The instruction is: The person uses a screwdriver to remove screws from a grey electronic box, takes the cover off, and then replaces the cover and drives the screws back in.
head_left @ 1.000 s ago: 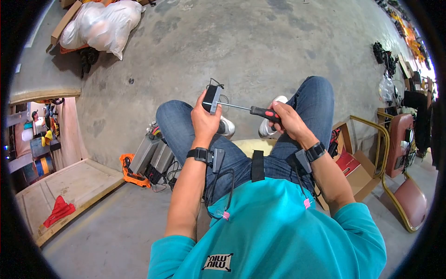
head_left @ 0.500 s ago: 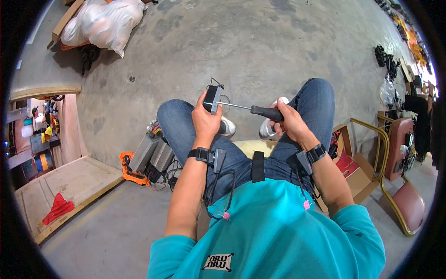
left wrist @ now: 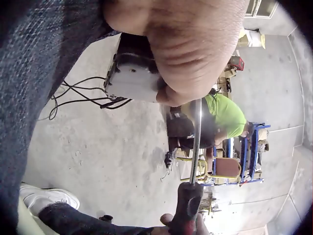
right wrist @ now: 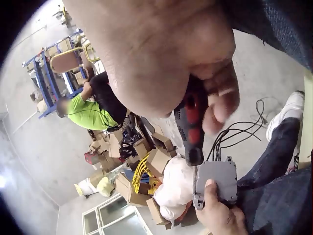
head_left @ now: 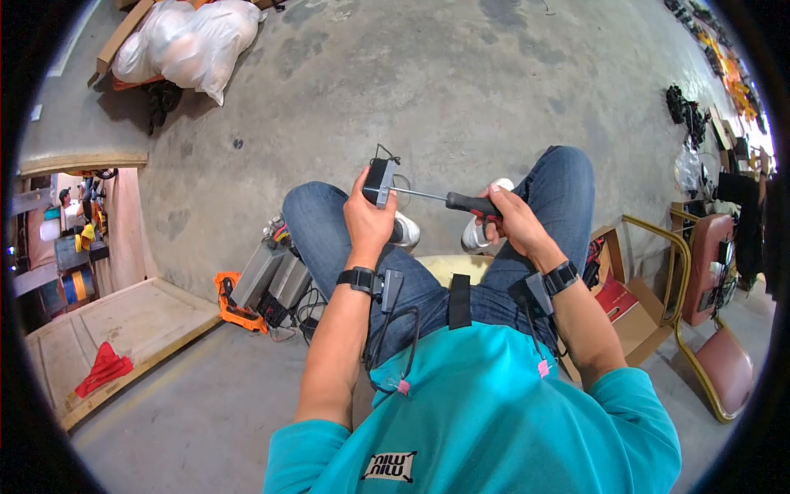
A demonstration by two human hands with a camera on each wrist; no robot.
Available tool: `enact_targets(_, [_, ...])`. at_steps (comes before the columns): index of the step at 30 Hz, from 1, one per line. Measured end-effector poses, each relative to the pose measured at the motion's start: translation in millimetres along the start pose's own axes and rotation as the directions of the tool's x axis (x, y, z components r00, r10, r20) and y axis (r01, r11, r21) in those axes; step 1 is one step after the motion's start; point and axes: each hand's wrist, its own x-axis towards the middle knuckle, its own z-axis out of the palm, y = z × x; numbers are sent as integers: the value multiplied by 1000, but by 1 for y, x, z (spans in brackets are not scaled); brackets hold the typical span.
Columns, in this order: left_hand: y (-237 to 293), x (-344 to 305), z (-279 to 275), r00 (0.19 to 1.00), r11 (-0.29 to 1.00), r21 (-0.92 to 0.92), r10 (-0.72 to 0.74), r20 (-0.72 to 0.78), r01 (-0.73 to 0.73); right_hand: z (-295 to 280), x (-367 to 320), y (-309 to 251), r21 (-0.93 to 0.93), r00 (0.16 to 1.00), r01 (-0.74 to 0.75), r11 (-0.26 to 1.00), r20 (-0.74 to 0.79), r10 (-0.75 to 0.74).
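I sit on a chair with both hands raised over my knees. My left hand [head_left: 368, 216] grips a small grey box with black wires [head_left: 378, 182], also seen as the box [left wrist: 132, 73] and the box [right wrist: 217, 180]. My right hand [head_left: 510, 221] grips the black and red handle of a screwdriver [head_left: 471, 203]. Its metal shaft [left wrist: 195, 142] runs left, and the tip meets the box's side at a mounting tab. The handle [right wrist: 191, 122] stands just above the box in the right wrist view.
Grey metal units and an orange tool [head_left: 247, 292] lie on the concrete floor by my left leg. A wooden pallet [head_left: 107, 337] lies at the left, a cardboard box [head_left: 629, 305] and gold-framed chairs [head_left: 708, 329] at the right. White sacks [head_left: 185, 45] sit far left. A person in green [right wrist: 93, 112] sits beyond.
Both hands and the box have held almost still. The screwdriver handle has turned in my right hand, its red stripe hidden half a second ago and showing again now.
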Motion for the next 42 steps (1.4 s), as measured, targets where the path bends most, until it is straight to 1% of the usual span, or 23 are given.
enact_targets(2, [3,0,-1,1000,1000,18,-11,11,11,-8,7,7,-29,984,161,987,81,-158])
enact_targets(4, [2,0,-1,1000,999,37,-22,20,21,-7,8,6,3,986,158,987,58,-158])
enact_targets(8, [1,0,0,1000,1000,-5,-6,7,6,-2,7,7,104,982,186,977,7,-188])
enact_targets(12, [1,0,0,999,1000,-25,-12,33,13,-4,1,2,118,983,170,978,52,-177])
enact_targets(14, [0,1,0,999,999,-48,-20,35,21,2,-7,-8,118,992,92,989,74,-101])
enact_targets(15, [0,1,-1,999,997,-70,-28,36,30,0,-6,-7,119,992,90,989,74,-99])
enact_targets(17, [0,1,-2,999,998,-65,-17,41,20,-5,-5,-7,133,984,71,989,152,-91])
enact_targets(18, [2,0,-3,999,998,-62,-6,47,8,-7,-4,-7,133,984,70,989,151,-90])
enact_targets(20, [5,0,-4,999,998,-59,1,47,2,-8,-4,-6,103,975,33,994,214,-55])
enact_targets(21, [6,1,-4,999,998,-57,6,46,-3,-9,-5,-6,102,976,32,994,213,-53])
enact_targets(23, [7,1,-4,998,999,-42,16,57,-13,-9,-6,-5,108,951,-31,994,309,-4])
enact_targets(25, [5,1,-5,997,999,-26,26,68,-24,-7,-8,-6,122,947,-49,991,322,7])
enact_targets(27, [5,1,-5,996,996,-89,28,80,-21,-6,-11,-5,138,943,-67,988,333,17])
enact_targets(29, [6,0,-6,996,997,-80,17,93,-9,-5,-11,-5,134,920,-131,982,385,70])
enact_targets(30, [6,0,-7,994,998,-71,5,105,2,-6,-11,-4,136,920,-132,982,384,70])
enact_targets(32, [4,0,-7,994,996,-84,19,109,-10,-8,-8,0,203,900,-251,946,409,151])
enact_targets(33, [4,0,-7,993,995,-99,33,111,-22,-8,-7,-1,203,900,-253,946,409,152])
enact_targets(35, [4,-1,-8,992,992,-123,40,116,-26,-9,-7,-2,258,842,-378,889,495,214])
enact_targets(37, [4,-1,-8,992,989,-148,46,117,-28,-10,-7,-1,271,826,-399,876,521,215])
enact_targets(39, [5,-1,-10,991,993,-103,63,117,-51,-7,-6,-1,277,804,-424,863,553,217])
enact_targets(40, [6,-1,-11,992,994,-101,57,116,-45,-3,-9,-1,116,874,-247,962,456,169])
enact_targets(41, [7,-1,-13,991,995,-101,38,126,-25,2,-11,-2,-69,924,-70,995,371,90])
enact_targets(42, [7,0,-14,990,995,-100,20,136,-6,5,-13,-4,-68,923,-74,995,374,94])
